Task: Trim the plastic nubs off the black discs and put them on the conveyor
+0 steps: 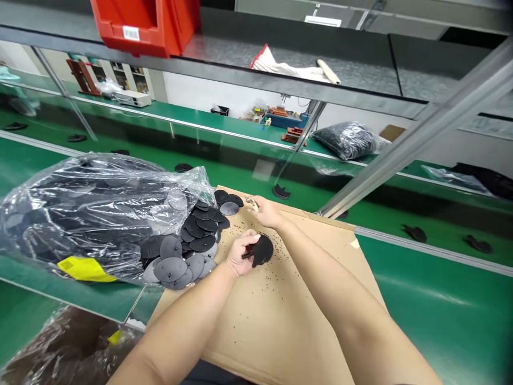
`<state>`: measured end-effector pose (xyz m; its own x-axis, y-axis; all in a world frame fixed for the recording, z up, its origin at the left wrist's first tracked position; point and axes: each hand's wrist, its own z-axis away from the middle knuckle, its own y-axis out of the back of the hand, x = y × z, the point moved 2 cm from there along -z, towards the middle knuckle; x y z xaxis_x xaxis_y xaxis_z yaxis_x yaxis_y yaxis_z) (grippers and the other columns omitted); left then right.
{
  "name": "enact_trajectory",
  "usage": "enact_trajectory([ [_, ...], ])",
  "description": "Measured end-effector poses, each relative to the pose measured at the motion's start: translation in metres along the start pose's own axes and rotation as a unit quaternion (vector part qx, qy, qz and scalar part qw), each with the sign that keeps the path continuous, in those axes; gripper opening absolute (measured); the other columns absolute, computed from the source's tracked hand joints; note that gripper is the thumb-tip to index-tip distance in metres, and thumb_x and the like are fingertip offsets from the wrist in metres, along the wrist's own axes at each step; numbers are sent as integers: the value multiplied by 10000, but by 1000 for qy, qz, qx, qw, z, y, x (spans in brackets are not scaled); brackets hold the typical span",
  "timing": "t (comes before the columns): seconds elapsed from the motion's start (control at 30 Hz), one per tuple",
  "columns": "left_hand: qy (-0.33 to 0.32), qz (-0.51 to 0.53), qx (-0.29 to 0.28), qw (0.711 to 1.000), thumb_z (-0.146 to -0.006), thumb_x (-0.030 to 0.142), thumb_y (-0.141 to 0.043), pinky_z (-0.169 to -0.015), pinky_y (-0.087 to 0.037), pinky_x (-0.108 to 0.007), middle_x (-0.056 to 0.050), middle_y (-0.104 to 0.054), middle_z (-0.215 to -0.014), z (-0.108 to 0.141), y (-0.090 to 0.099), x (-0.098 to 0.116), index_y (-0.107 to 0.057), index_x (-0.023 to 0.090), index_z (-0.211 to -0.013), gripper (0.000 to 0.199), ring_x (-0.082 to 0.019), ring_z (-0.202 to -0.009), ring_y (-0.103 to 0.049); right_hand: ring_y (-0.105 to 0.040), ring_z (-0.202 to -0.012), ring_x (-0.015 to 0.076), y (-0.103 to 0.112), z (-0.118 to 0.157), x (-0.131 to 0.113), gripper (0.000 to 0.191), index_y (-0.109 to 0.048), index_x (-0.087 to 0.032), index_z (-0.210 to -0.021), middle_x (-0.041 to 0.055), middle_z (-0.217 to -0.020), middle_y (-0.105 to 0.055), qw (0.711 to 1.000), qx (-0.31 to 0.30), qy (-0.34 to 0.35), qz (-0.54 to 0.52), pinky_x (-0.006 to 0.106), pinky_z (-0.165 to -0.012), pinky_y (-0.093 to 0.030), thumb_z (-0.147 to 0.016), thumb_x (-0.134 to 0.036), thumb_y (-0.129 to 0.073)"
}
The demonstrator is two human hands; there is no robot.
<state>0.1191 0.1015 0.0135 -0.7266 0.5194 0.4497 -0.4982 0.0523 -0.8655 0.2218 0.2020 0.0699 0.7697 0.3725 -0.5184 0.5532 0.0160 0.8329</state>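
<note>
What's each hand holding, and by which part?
The left hand grips a black disc by its edge. The right hand seems to pinch something small; can't tell what.

A: Hands?
B: Two, bare: left hand [239,255], right hand [266,212].
A: Items in hand?
B: One matte black rounded piece [262,250], left hand. Right hand's item too small to tell.
A: Bags?
B: Four. One clear plastic bag of black discs [92,214], one bulging black-filled plastic bag [348,140], one clear plastic liner low left [64,347], one dark-filled clear bag far right [468,179].
A: Loose discs?
B: Round black plastic discs [170,269], roughly thirty, overlapping, no exact count.
A: On the belts?
B: At least seven black crescent-shaped pieces [414,232], across two green conveyor belts [441,299].
A: Rest?
B: One red plastic bin [136,27], one tan cardboard sheet [280,326].
</note>
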Motion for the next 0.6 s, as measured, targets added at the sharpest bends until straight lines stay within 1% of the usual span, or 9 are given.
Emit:
enact_trajectory([
  [0.1, 12, 9, -23, 1000, -547, 223, -762, -503, -397, -229, 15, -531, -599, 4, -2, 2, -470, 169, -692, 331, -110, -516, -524, -586, -1039, 174, -28, -28, -13, 333, -613, -181, -1129, 64, -1138, -655, 993, -75, 76, 54, 295, -924, -425, -797, -171, -591],
  [0.17, 13, 16, -26, 999, -543, 219, -767, -505, -392, -222, 12, -530, -603, 3, -2, 3, -479, 161, -697, 331, -102, -512, -519, -563, -1095, 180, -42, -37, -18, 383, -601, -184, -1161, 73, -1177, -640, 987, -96, 88, 94, 296, -957, -400, -779, -183, -632],
  [0.27, 20, 19, -28, 999, -549, 216, -783, -510, -385, -212, 11, -532, -616, 0, 0, 2, -496, 156, -709, 335, -94, -524, -522, -578, -1052, 180, -50, -43, -22, 399, -595, -194, -1170, 70, -1150, -650, 988, -90, 54, 114, 285, -918, -410, -778, -232, -653],
  [0.33, 23, 12, -28, 999, -558, 230, -800, -492, -363, -199, 10, -542, -639, -2, 0, 1, -511, 155, -732, 345, -87, -526, -524, -602, -950, 165, -46, -40, -20, 296, -624, -198, -1092, 45, -1039, -681, 991, -86, 21, 100, 268, -852, -426, -803, -263, -622],
  [0.4, 20, -2, -28, 999, -561, 271, -821, -441, -308, -188, 2, -566, -681, -1, -1, 1, -546, 151, -784, 373, -70, -499, -503, -605, -857, 148, -38, -29, -15, 203, -644, -199, -998, 19, -930, -692, 994, -83, -18, 73, 252, -796, -430, -810, -265, -603],
  [0.43, 17, -10, -29, 999, -559, 297, -830, -419, -279, -186, -5, -580, -706, -1, -2, 1, -567, 147, -819, 399, -60, -481, -485, -601, -822, 141, -32, -21, -12, 181, -646, -200, -969, 8, -893, -689, 995, -71, -41, 54, 248, -775, -430, -801, -255, -606],
  [0.5, 10, -25, -30, 999, -556, 326, -844, -395, -249, -183, -12, -596, -726, 2, -5, 1, -602, 135, -895, 458, -39, -453, -448, -586, -758, 134, -20, 1, -1, 175, -645, -205, -933, -12, -833, -676, 995, -12, -96, -6, 248, -733, -431, -761, -228, -625],
  [0.57, 8, -38, -31, 999, -566, 312, -849, -389, -246, -173, 6, -577, -689, 4, -6, 1, -617, 130, -965, 496, -23, -434, -416, -558, -682, 131, -8, 30, 11, 171, -636, -201, -891, -26, -754, -642, 978, 92, -162, -93, 256, -683, -431, -722, -231, -641],
  [0.6, 6, -43, -30, 999, -577, 290, -847, -392, -255, -165, 19, -559, -663, 5, -7, 0, -617, 129, -982, 493, -20, -434, -413, -538, -645, 128, -2, 47, 17, 173, -628, -196, -869, -32, -711, -613, 959, 154, -191, -145, 260, -659, -430, -707, -250, -652],
])
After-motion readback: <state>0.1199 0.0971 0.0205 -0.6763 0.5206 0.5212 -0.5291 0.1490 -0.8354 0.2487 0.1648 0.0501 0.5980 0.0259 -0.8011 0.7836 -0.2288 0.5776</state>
